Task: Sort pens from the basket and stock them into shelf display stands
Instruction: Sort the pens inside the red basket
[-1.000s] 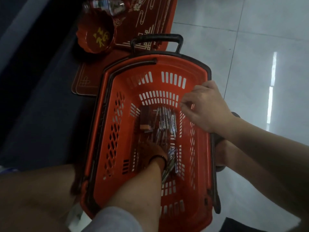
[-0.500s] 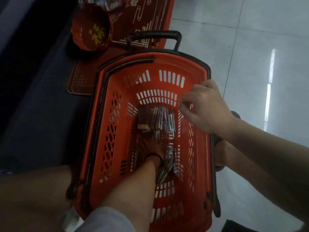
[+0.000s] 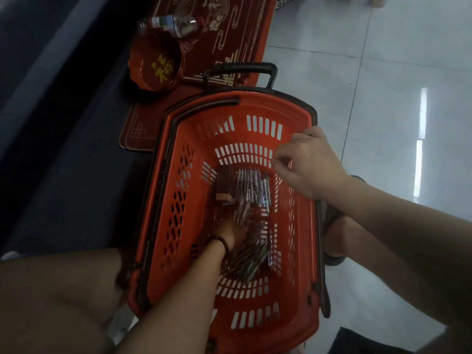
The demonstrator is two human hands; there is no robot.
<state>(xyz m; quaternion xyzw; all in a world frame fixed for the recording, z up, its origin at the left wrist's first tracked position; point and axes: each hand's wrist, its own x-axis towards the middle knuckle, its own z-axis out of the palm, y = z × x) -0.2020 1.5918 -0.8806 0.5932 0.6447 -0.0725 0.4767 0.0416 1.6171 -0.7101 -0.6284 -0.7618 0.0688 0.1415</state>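
An orange shopping basket (image 3: 178,200) stands on the floor between my knees. On its bottom lie several pens: a purple-and-white row (image 3: 251,186) at the far end and a darker heap (image 3: 251,263) nearer me. A small brown box (image 3: 224,185) lies left of the row. My left hand (image 3: 227,232), with a black band on the wrist, reaches down to the basket's bottom among the pens; its fingers are blurred and hidden. My right hand (image 3: 310,162) hovers at the basket's right rim, fingers loosely curled, holding nothing I can see.
A red tray with gold patterns (image 3: 229,34), a red bowl (image 3: 155,67) and a lying plastic bottle (image 3: 168,24) sit beyond the basket. The black pull handle (image 3: 240,69) stands at its far end. Pale floor tiles (image 3: 383,98) lie to the right, a dark base to the left.
The view has tilted up, showing more of the tray and the bottle. My left hand stays down among the pens; my right hand has hardly moved at the rim.
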